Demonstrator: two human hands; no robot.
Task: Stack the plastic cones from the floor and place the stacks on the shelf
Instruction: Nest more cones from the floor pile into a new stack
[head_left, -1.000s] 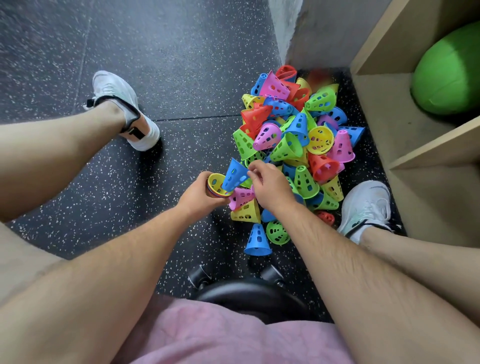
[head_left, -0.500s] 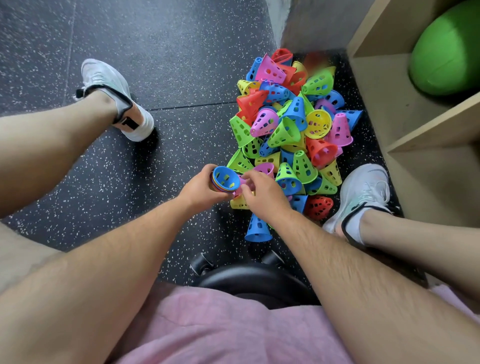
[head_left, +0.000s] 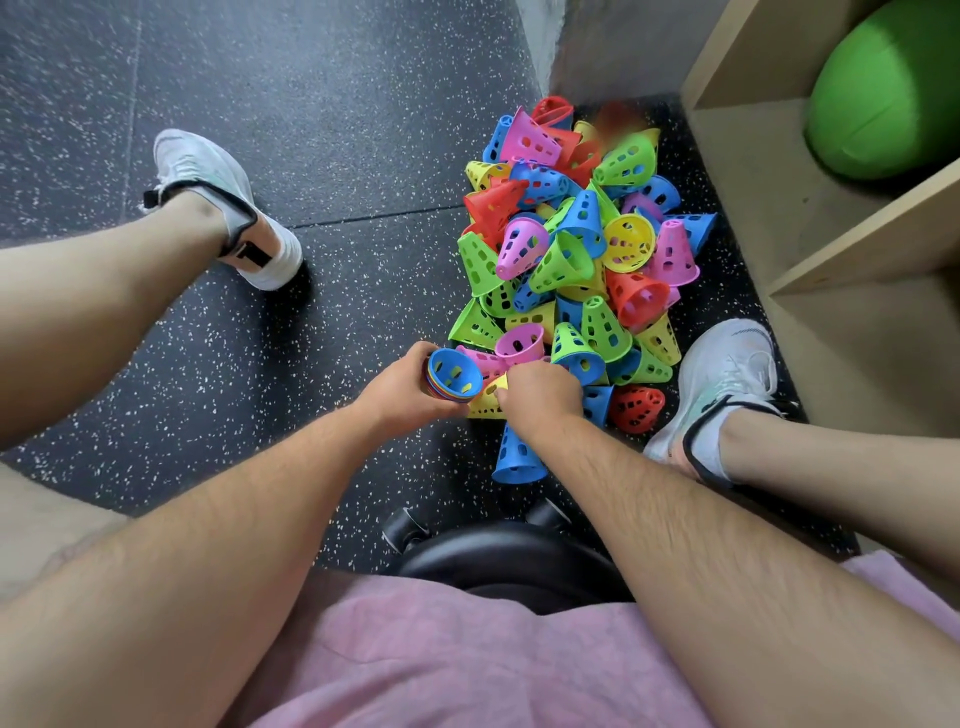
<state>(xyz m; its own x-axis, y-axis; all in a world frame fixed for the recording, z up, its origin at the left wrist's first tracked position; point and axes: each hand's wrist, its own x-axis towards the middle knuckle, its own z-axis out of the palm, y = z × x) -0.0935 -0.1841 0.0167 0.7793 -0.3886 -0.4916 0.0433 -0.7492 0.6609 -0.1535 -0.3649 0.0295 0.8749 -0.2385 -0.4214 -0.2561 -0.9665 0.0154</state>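
A heap of perforated plastic cones (head_left: 576, 249) in pink, green, blue, yellow and red lies on the dark speckled floor beside the wooden shelf (head_left: 852, 260). My left hand (head_left: 402, 387) grips a short stack of nested cones (head_left: 453, 375) lying on its side, a blue one innermost with its mouth toward me. My right hand (head_left: 540, 392) reaches into the near edge of the heap, fingers curled around a pink cone (head_left: 483, 359) next to the stack. A yellow cone (head_left: 488, 402) lies under both hands. One blue cone (head_left: 517, 457) stands apart, partly under my right forearm.
A green ball (head_left: 883, 88) fills the upper shelf compartment. My white shoes rest either side of the heap, the left shoe (head_left: 223, 208) and the right shoe (head_left: 727, 374) close against the shelf. A black wheeled stool (head_left: 498, 556) sits under me. A grey wall (head_left: 597, 47) backs the heap.
The blue cone my right hand was bringing to the stack now sits nested in it. My right hand has moved on to a pink cone at the heap's edge.
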